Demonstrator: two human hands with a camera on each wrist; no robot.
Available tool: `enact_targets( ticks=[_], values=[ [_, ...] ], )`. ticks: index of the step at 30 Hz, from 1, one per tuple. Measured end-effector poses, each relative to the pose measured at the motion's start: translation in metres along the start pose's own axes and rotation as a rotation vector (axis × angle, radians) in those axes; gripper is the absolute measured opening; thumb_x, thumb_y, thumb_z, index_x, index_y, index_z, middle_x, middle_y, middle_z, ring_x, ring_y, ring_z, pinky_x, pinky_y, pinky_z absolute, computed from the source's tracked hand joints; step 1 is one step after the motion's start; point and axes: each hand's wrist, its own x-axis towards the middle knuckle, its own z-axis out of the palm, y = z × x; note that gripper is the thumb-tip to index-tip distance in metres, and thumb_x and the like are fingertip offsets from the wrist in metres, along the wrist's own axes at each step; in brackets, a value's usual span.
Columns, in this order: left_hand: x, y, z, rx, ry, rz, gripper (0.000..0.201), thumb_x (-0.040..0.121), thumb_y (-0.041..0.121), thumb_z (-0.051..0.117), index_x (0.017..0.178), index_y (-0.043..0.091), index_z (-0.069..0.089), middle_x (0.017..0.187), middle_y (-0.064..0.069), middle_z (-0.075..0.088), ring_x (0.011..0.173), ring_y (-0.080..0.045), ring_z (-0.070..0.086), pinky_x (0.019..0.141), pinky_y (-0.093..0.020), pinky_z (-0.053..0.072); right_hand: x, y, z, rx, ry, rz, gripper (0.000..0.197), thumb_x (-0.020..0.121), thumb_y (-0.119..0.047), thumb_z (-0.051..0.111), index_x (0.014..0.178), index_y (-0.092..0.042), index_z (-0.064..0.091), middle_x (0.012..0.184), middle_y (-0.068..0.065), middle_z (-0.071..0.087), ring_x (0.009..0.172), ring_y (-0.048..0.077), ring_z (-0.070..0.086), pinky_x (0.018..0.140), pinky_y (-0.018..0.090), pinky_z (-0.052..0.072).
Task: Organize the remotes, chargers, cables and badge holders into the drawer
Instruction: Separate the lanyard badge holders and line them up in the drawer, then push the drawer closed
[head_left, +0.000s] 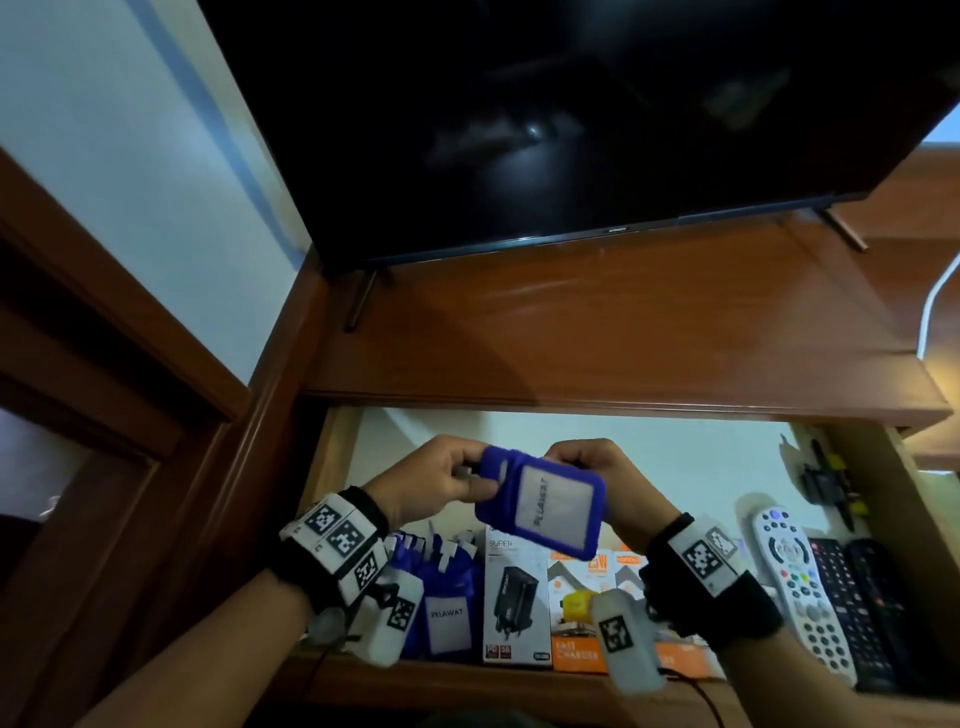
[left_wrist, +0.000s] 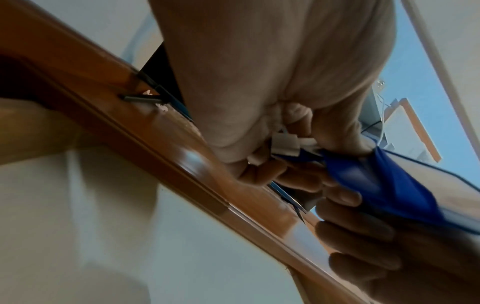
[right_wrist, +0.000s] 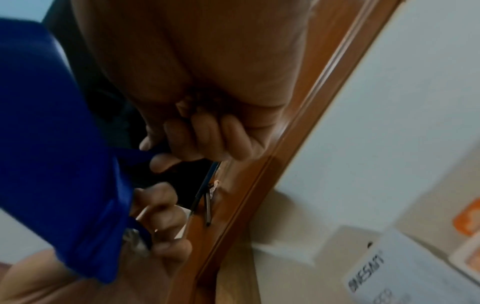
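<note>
Both hands hold one blue badge holder (head_left: 540, 501) above the open drawer (head_left: 332, 457); its white card reads "PELAWAT". My left hand (head_left: 441, 480) pinches its top left corner by the white clip (left_wrist: 285, 145). My right hand (head_left: 597, 467) grips the top right edge, where the fingers (right_wrist: 197, 133) curl round a blue strap. The blue holder (left_wrist: 389, 185) fills the right of the left wrist view, and the same holder (right_wrist: 52, 144) covers the left of the right wrist view. More blue badge holders (head_left: 447, 608) stand at the drawer's front left.
Boxed chargers (head_left: 517, 603) and orange boxes (head_left: 582, 613) line the drawer's front. A white remote (head_left: 800, 587) and black remotes (head_left: 862, 608) lie at the right, with dark cables (head_left: 826, 483) behind. A television (head_left: 571, 114) stands on the wooden shelf (head_left: 597, 322) above.
</note>
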Motion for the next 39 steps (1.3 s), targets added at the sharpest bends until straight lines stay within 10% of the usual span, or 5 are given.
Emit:
enact_targets(
  ticks=[7,18,27,32,39],
  values=[
    [-0.003,-0.003,0.019,-0.241,0.114,0.097,0.030,0.085,0.014,0.059,0.114,0.005,0.064,0.122,-0.002,0.058,0.119,-0.022,0.054,0.101,-0.037,0.045,-0.004,0.014,0.010,0.374,0.045,0.040,0.031,0.086,-0.003,0.061,0.059,-0.018,0.067,0.059,0.003,0.060,0.052,0.014,0.054,0.049,0.025,0.041],
    [-0.025,-0.013,0.057,-0.377,0.410,-0.079,0.027,0.085,0.005,0.059,0.112,0.005,0.063,0.113,-0.016,0.068,0.109,-0.027,0.063,0.093,-0.040,0.051,-0.021,0.040,0.021,0.334,-0.198,0.169,0.013,0.079,-0.013,0.054,0.084,-0.009,0.065,0.065,0.012,0.058,0.057,0.023,0.046,0.050,0.025,0.037],
    [-0.041,-0.044,0.027,0.708,0.229,-0.445,0.015,0.085,0.023,0.065,0.089,0.009,0.069,0.101,-0.007,0.068,0.094,-0.019,0.063,0.085,-0.034,0.051,-0.054,0.095,-0.020,-0.516,-0.102,0.206,0.027,0.090,-0.023,0.059,0.064,-0.016,0.058,0.063,0.002,0.064,0.045,0.002,0.052,0.051,0.020,0.042],
    [-0.027,-0.059,0.038,1.218,-0.142,-0.480,0.020,0.090,0.022,0.052,0.072,0.013,0.054,0.092,-0.008,0.060,0.091,-0.025,0.058,0.107,-0.040,0.035,-0.093,0.111,-0.019,-0.972,-0.278,0.409,0.044,0.095,-0.045,0.043,0.093,-0.008,0.066,0.103,0.010,0.065,0.100,0.027,0.060,0.077,0.030,0.042],
    [-0.004,-0.085,0.055,1.422,-0.218,-0.342,0.020,0.088,0.023,0.059,0.098,0.007,0.064,0.104,-0.012,0.064,0.092,-0.028,0.063,0.073,-0.033,0.051,-0.120,0.109,-0.003,-1.054,-0.128,0.514,0.034,0.095,-0.044,0.043,0.088,-0.015,0.061,0.111,0.015,0.063,0.106,0.029,0.059,0.085,0.033,0.045]
  ],
)
